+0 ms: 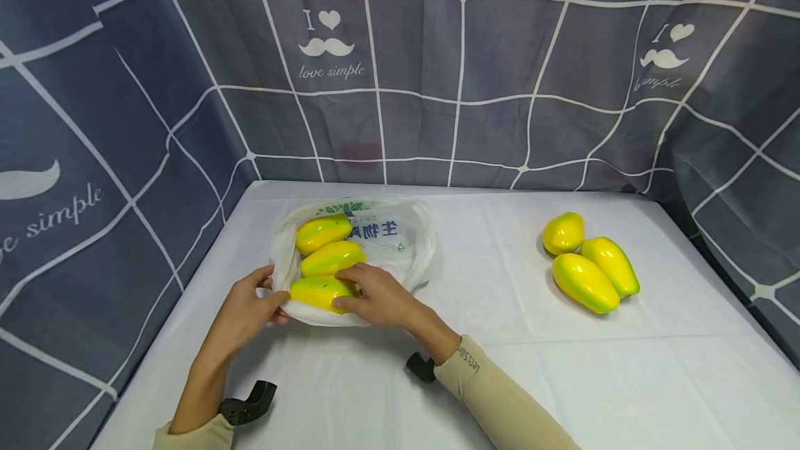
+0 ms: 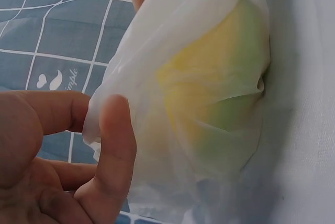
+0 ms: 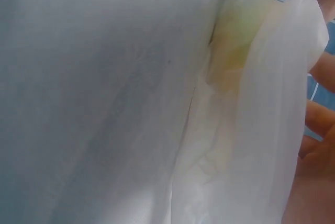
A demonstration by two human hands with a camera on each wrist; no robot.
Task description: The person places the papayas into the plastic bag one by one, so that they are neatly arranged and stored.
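White plastic bag [image 1: 412, 248] lies open-mouthed near back-left corner of worktop [image 1: 531, 387]. Left hand [image 1: 250, 307]: thumb and fingers pinch bag's rim on side toward worktop's left edge. Right hand [image 1: 384, 297]: inside bag mouth, thumb and fingers grasp right end of front mango [image 1: 317, 291]. Middle mango [image 1: 330, 258] just behind it in bag; back mango [image 1: 322, 233] nearest worktop's back edge. Three loose mangoes [image 1: 584, 283] clustered toward right edge.

A grey cloth [image 1: 412, 127] with white grid lines and moustache prints surrounds a white-covered table [image 1: 675, 380].
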